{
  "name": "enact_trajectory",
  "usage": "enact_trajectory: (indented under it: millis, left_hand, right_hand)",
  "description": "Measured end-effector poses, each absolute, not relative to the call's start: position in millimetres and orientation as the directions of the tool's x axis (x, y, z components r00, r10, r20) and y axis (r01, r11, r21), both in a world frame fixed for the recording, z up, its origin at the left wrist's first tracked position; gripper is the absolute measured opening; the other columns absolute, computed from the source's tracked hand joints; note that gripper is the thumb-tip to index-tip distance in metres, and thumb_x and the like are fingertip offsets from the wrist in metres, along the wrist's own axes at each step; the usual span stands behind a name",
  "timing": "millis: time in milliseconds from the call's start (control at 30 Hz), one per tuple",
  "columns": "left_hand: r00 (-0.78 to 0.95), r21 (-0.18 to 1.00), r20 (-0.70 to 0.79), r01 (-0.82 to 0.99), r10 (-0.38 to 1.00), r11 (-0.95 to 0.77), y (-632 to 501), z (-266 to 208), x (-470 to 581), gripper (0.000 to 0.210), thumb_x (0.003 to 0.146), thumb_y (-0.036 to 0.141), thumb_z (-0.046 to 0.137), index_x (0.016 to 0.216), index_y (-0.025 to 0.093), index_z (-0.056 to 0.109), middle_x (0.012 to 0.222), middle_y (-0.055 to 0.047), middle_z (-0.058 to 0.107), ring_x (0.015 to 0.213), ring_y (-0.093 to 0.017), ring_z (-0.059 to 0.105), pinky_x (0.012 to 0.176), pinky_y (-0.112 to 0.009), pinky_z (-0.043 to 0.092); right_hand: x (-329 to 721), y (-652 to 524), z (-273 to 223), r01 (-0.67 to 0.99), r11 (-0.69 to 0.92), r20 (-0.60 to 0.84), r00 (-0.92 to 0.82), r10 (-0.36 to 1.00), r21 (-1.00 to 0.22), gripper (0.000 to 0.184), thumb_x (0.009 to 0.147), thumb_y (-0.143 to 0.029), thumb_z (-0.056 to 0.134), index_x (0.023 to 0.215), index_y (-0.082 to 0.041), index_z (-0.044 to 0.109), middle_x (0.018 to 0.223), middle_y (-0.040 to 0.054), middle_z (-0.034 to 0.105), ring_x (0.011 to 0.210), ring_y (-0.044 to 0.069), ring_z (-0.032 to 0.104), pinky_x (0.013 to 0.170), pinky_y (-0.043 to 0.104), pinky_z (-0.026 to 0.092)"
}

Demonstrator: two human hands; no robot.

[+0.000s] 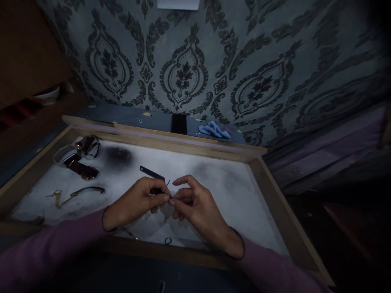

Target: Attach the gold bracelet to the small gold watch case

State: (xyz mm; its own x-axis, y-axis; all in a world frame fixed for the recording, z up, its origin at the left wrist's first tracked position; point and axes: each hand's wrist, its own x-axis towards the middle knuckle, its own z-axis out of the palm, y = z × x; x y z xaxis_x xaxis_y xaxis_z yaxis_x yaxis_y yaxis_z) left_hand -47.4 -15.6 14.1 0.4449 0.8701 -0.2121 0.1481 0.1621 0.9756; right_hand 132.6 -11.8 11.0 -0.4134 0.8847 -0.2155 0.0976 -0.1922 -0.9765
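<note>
Left hand: pinched shut at thumb and forefinger on a small dark part, held above the middle of the tray; a thin dark strap piece juts out past the knuckles toward 11 o'clock, and I cannot tell whether it is joined to the part or lies on the tray behind it.
Right hand: thumb and forefinger tips closed together, meeting the left hand's fingertips at the centre; whatever they nip is too small to make out, possibly a fine pin or wire.
Where the part is: between the two hands, lifted clear of the white lining, roughly the tray's centre.
How it will likely handle: very light, thin and stiff, easy to drop or flick away; a fingertip pinch near its end looks the only sensible hold, with the other hand steadying close by.
Bench tray: wooden-framed, white lined, with sooty smudges.
At 10 o'clock: a watch and a dark strap with gold buckle, close together.
At 9 o'clock: a gold-tipped tool, well apart from the hands.
At 6 o'clock: a small dark ring near the front rim.
At 12 o'clock: a blue cloth on the ledge behind.
Sleeves: purple, both forearms.
</note>
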Motion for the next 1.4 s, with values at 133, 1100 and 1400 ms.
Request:
enact_trajectory:
  millis: [133,1100,1400]
  left_hand:
    - [0.432,0.966,-0.213,0.226,0.876,0.124,-17.6,17.5,-46.1,0.016,0.084,0.028,0.057,0.076,0.014,0.060,0.061,0.005,0.050,0.050,-0.007,0.043,0.049,-0.020,0.034]
    - [0.384,0.970,-0.068,0.241,0.921,-0.029,-23.1,21.8,-47.7,0.015,0.090,0.020,0.049,0.078,0.016,0.057,0.072,0.002,0.053,0.063,-0.010,0.051,0.054,-0.019,0.045]
    - [0.359,0.956,0.002,0.272,0.933,-0.107,-23.4,19.8,-46.8,0.015,0.090,0.018,0.049,0.078,0.015,0.059,0.072,0.002,0.055,0.061,-0.010,0.053,0.054,-0.020,0.045]
  right_hand:
    - [132.6,-12.4,8.2,0.077,-0.203,-0.216,-0.423,0.880,-0.976,0.028,0.075,-0.014,0.067,0.097,-0.020,0.052,0.062,-0.0053,0.063,0.044,0.010,0.061,0.040,0.017,0.045]
    - [133.2,-4.4,1.6,-0.081,-0.353,-0.255,-0.546,0.798,-0.932,0.030,0.079,-0.041,0.072,0.073,-0.013,0.066,0.069,0.0039,0.071,0.047,0.009,0.064,0.039,0.015,0.042]
    - [133.3,-5.4,2.9,-0.127,-0.413,-0.278,-0.561,0.780,-0.902,0.024,0.078,-0.036,0.073,0.075,-0.013,0.068,0.067,0.0034,0.072,0.047,0.009,0.065,0.038,0.014,0.041]
